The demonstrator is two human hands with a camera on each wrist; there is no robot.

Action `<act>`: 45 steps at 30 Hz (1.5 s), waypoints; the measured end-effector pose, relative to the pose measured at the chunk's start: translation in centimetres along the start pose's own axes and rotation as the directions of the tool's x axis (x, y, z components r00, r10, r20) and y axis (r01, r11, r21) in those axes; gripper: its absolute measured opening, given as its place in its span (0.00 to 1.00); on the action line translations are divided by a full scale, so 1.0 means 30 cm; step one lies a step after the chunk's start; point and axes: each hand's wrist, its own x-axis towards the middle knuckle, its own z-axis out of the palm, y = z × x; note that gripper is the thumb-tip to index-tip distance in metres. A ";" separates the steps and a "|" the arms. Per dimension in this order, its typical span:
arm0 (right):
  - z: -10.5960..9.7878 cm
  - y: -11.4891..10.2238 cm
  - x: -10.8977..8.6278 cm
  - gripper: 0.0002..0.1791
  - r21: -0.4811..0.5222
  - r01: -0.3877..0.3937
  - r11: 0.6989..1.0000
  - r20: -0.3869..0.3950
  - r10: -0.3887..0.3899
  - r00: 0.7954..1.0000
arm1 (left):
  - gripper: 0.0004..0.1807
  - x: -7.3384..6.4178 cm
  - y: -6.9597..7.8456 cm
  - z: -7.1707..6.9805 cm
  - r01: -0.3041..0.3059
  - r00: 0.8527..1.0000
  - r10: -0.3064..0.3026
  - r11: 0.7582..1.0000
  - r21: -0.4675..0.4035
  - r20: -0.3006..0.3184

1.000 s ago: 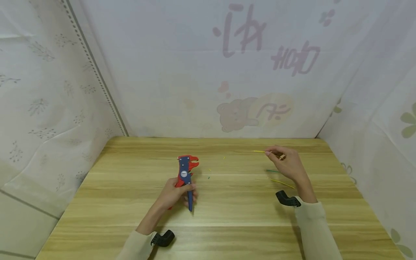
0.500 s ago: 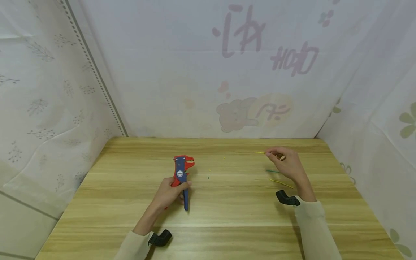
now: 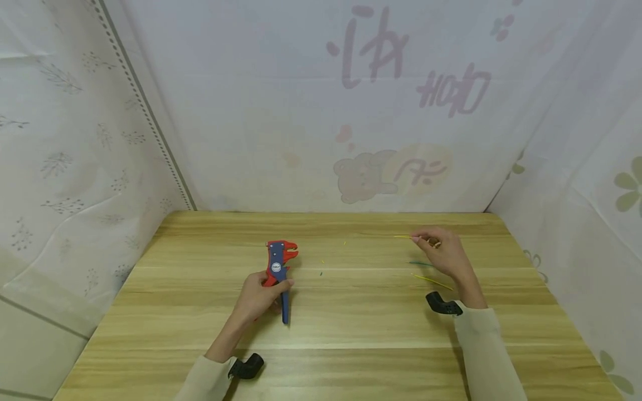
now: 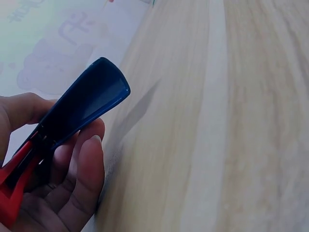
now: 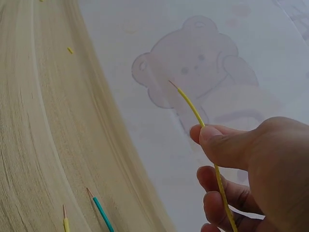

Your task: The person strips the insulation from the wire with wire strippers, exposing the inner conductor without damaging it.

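Note:
My left hand (image 3: 257, 295) grips a wire stripper (image 3: 277, 257) with a blue body and red jaws, its head pointing away from me over the left-middle of the table. In the left wrist view the blue handle (image 4: 91, 94) rises between thumb and curled fingers. At the right, my right hand (image 3: 441, 250) pinches a yellow wire (image 5: 193, 110) between thumb and forefinger. Bare copper shows at the wire's tip, which points left. On the table below that hand lie a green wire (image 3: 420, 263) and a second yellow wire (image 3: 433, 282), both with bared copper ends in the right wrist view.
Small cut bits lie mid-table: a yellow bit (image 3: 344, 243), another yellow bit (image 3: 323, 262) and a green bit (image 3: 321, 274). A printed cloth wall (image 3: 271, 139) stands along the table's back edge, with more cloth at both sides. Black wrist mounts (image 3: 248, 366) stick out from the sleeves.
My left hand has moved slightly left with the wire stripper, away from the cut bits. The right hand stays nearly in place, still pinching the yellow wire.

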 end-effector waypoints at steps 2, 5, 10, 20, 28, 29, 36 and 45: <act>0.004 0.010 0.000 0.11 -0.010 0.005 1.000 0.002 -0.005 1.000 | 0.18 0.000 0.000 -0.003 -0.008 1.000 0.008 1.000 0.004 -0.006; 0.008 0.018 0.001 0.11 -0.021 0.020 1.000 0.002 -0.020 1.000 | 0.19 0.003 -0.004 -0.006 -0.020 1.000 0.020 1.000 0.018 -0.016; 0.011 0.030 -0.001 0.11 -0.029 0.013 1.000 0.007 -0.012 1.000 | 0.22 0.007 -0.011 -0.007 -0.020 0.999 0.023 0.997 0.070 -0.037; 0.012 0.058 -0.013 0.11 -0.056 -0.026 0.998 0.047 0.028 0.998 | 0.23 0.008 -0.007 -0.014 -0.056 0.994 0.074 0.980 0.191 -0.085; 0.014 0.073 -0.022 0.12 -0.070 -0.115 0.991 0.118 0.123 0.985 | 0.24 0.008 -0.011 -0.021 -0.070 0.990 0.098 0.965 0.251 -0.098; 0.016 0.077 -0.022 0.13 -0.072 -0.122 0.990 0.123 0.131 0.984 | 0.24 0.009 -0.011 -0.022 -0.071 0.990 0.100 0.964 0.256 -0.101; 0.018 0.099 -0.025 0.13 -0.075 -0.198 0.977 0.182 0.209 0.961 | 0.24 0.010 -0.010 -0.029 -0.059 0.984 0.110 0.940 0.335 -0.137; 0.020 0.126 -0.036 0.12 -0.090 -0.182 0.979 0.178 0.195 0.964 | 0.24 0.014 -0.012 -0.031 -0.023 0.981 0.095 0.923 0.383 -0.170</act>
